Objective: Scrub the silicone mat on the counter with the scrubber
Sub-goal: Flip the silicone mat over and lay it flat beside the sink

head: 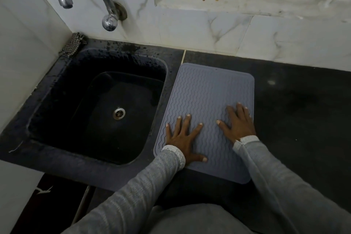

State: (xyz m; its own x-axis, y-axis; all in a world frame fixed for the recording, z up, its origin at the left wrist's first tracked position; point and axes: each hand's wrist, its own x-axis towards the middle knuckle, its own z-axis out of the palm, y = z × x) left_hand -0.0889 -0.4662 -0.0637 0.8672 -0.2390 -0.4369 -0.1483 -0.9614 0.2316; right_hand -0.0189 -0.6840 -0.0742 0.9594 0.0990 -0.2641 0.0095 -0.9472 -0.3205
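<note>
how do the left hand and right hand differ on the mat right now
The left hand lies near the silicone mat's sink-side edge; the right hand lies near its opposite edge, a bit farther from the person. The left thumb points right; the right thumb points left. Both lie flat, fingers spread, holding nothing.

No readable text from my feed. I scan the mat (207, 104): wavy ridges only, no brand or label. Tap (91, 0), sink (98, 104), wall tiles (190, 26) and dark tabletop (294, 104) carry no lettering, numbers or signs that I can make out.
</note>
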